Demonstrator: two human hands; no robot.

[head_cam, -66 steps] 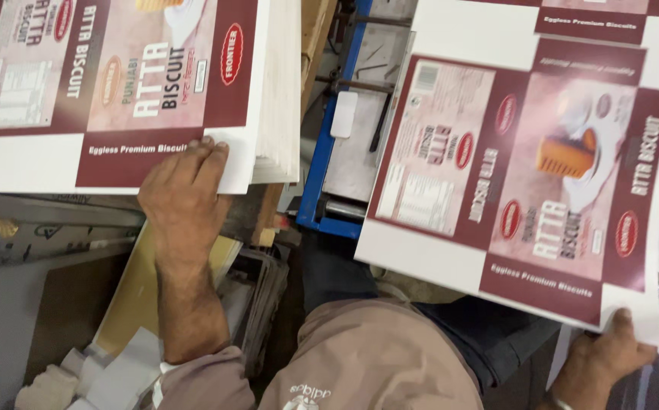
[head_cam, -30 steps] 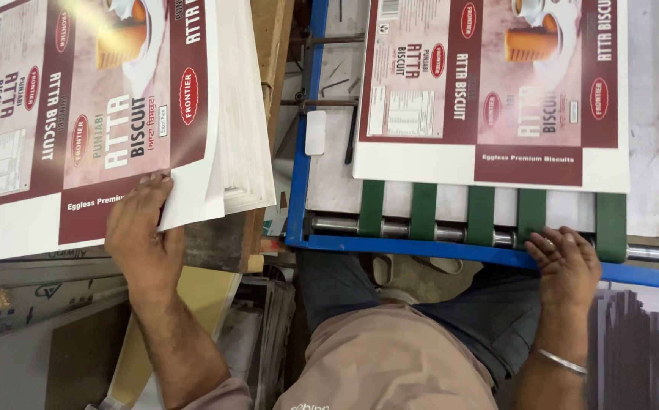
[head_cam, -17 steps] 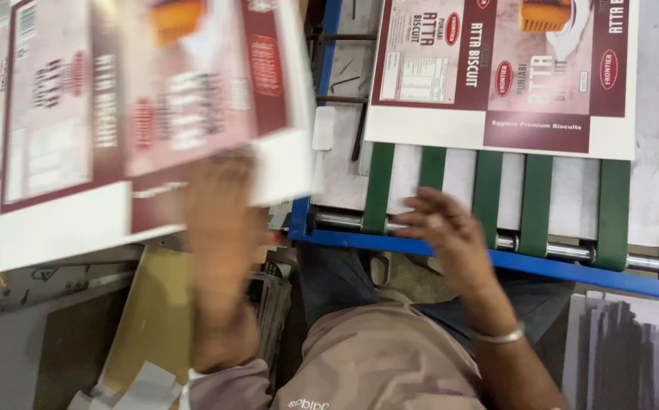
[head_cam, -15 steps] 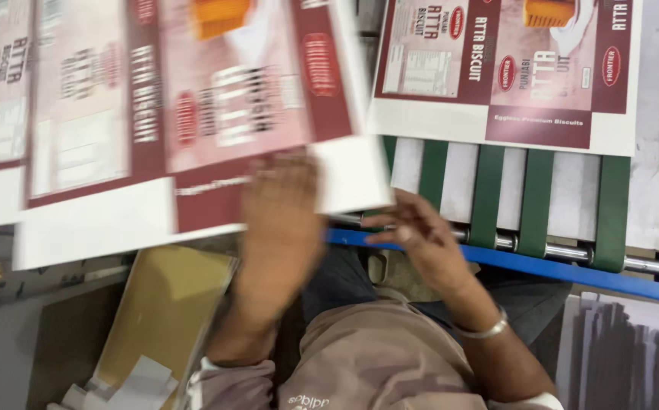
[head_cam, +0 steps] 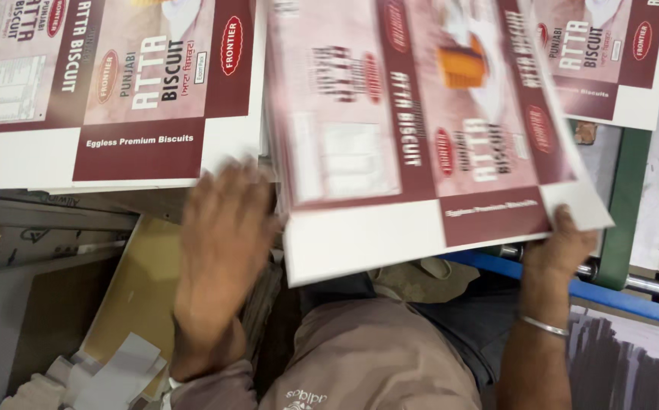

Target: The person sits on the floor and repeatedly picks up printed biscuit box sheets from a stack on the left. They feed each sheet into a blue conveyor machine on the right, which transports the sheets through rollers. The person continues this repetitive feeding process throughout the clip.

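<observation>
While the right hand [head_cam: 564, 247] pinches the printed carton sheet [head_cam: 420, 137], the open left hand [head_cam: 219, 250] should steady its near edge.

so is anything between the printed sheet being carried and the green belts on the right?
Nothing visible blocks it. The right hand grips the printed sheet by its near right corner, already above the blue rail and beside a green belt. Another printed sheet lies further along the belts; the left hand is blurred at the carried sheet's left edge.
</observation>
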